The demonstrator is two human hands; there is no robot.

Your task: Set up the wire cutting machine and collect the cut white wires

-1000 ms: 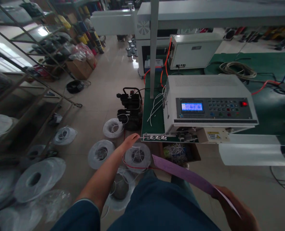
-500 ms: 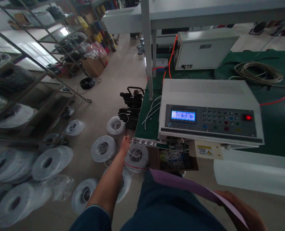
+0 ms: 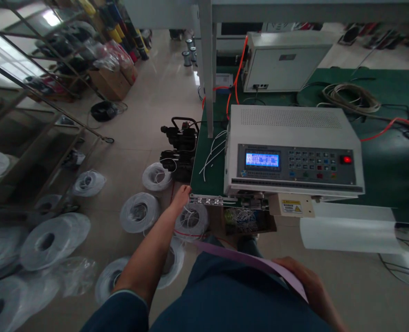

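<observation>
At the left end of a metal roller guide [image 3: 209, 200], my left hand [image 3: 182, 197] is closed in a pinch. A thin white wire [image 3: 187, 210] runs up from the coil below to its fingertips. The guide sits on the front of a grey wire-processing machine [image 3: 290, 124] with a lit blue display [image 3: 262, 159] and a red-lit switch [image 3: 346, 159]. My right hand [image 3: 296, 272] grips a pink sheet [image 3: 239, 254] by its right part, in front of my body. The sheet is seen nearly edge-on, and some right fingers are hidden behind it.
Several white wire coils [image 3: 140, 212] lie on the floor at left, beside a wire rack [image 3: 48, 101]. A black pump-like machine [image 3: 180, 147] stands left of the green table [image 3: 204, 161]. Below the guide is a box of wire scraps [image 3: 247, 220]. A grey post [image 3: 207, 69] rises from the table.
My view has shifted, with the machine now slightly further left. My left hand stays at the guide's end. My right hand and the pink sheet have moved left and a little up.
</observation>
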